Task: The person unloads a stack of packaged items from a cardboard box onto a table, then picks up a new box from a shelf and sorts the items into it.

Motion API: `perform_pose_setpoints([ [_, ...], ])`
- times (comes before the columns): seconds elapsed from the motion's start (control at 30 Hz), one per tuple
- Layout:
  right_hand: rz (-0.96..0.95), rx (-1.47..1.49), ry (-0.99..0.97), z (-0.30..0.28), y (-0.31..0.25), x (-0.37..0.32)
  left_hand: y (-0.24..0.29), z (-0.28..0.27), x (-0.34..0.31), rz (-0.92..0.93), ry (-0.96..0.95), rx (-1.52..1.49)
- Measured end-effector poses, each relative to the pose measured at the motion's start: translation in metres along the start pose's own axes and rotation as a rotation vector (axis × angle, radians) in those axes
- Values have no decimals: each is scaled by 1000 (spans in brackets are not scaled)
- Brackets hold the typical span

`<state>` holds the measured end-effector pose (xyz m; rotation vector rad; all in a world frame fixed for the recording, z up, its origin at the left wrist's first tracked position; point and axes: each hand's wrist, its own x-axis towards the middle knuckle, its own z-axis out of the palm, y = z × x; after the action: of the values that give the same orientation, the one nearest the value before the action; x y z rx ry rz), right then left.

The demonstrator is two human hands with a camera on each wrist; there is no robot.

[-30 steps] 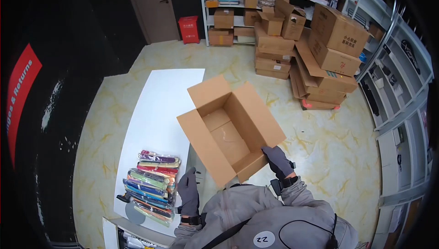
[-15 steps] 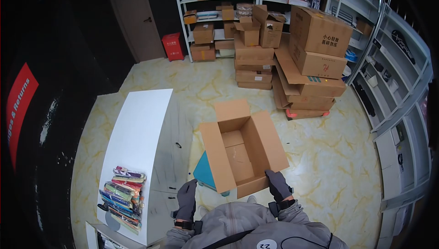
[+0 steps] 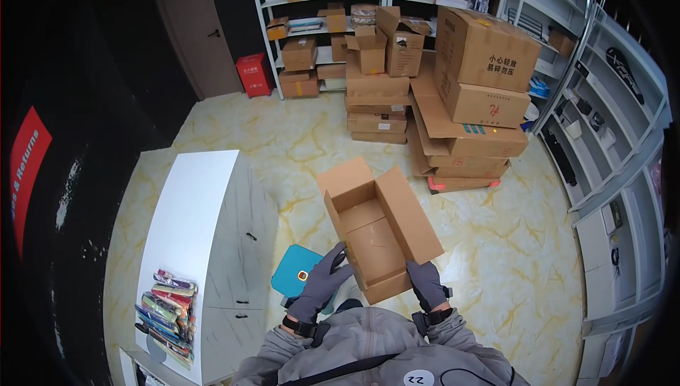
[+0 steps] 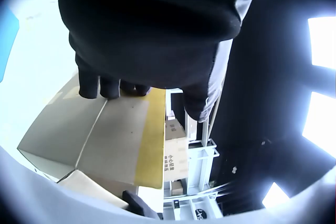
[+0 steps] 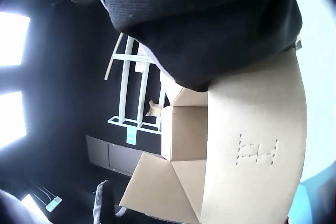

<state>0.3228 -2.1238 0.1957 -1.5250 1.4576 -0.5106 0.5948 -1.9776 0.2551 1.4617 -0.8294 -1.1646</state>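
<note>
An open cardboard box point(image 3: 372, 244) is held in front of the person's body, its inside bare apart from the bottom seam. The gloved right hand point(image 3: 426, 287) grips the box's near right corner at the rim. In the right wrist view that glove point(image 5: 210, 29) covers the top of a side panel with a punched handle outline. The gloved left hand point(image 3: 322, 280) lies against the box's left side. Its fingers point(image 4: 89, 85) rest on the outer cardboard in the left wrist view, near a yellow strip, with the thumb apart from them past the edge.
A teal stool-like thing point(image 3: 290, 265) stands on the floor beside the left hand. Left is a white-topped cabinet point(image 3: 191, 195) bearing a stack of colourful plastic-wrapped packets point(image 3: 166, 315). Stacked cartons point(image 3: 482, 103) and shelves point(image 3: 595, 124) stand beyond and to the right.
The left hand has moved right and up onto the box's left side. The box's left flap, spread out before, no longer shows there. The view has swung away from the cabinet.
</note>
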Motion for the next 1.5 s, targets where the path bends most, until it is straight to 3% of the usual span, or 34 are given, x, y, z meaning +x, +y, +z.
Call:
perform_pose_setpoints([
  [0.03,23,7,3,0,-4,8,1,2,11,-12,-11,145],
  [0.33,93,97,102,-9,-68,118,4,-10,151,21,-209,103],
  [0.47,127,-57,97,-4,-112,183,30,-28,217,194,-253,184],
  [0.57,67,26,138,13,-139,221,34,-34,258,432,-47,364],
  [0.7,-6,123,89,41,-158,265,40,-48,301,219,178,518],
  [0.83,-30,104,-7,73,-178,323,40,-72,339,15,261,401],
  [0.97,-37,77,-88,110,-206,388,32,-97,388,-45,428,429],
  [1.1,-62,126,-174,152,-230,471,38,-136,459,-91,464,527],
  [1.3,20,87,-228,191,-319,598,101,-199,582,-71,490,624],
  [1.4,-120,228,-224,204,-360,645,128,-224,635,-12,485,680],
  [1.5,-106,253,-288,218,-390,690,156,-245,671,10,549,651],
])
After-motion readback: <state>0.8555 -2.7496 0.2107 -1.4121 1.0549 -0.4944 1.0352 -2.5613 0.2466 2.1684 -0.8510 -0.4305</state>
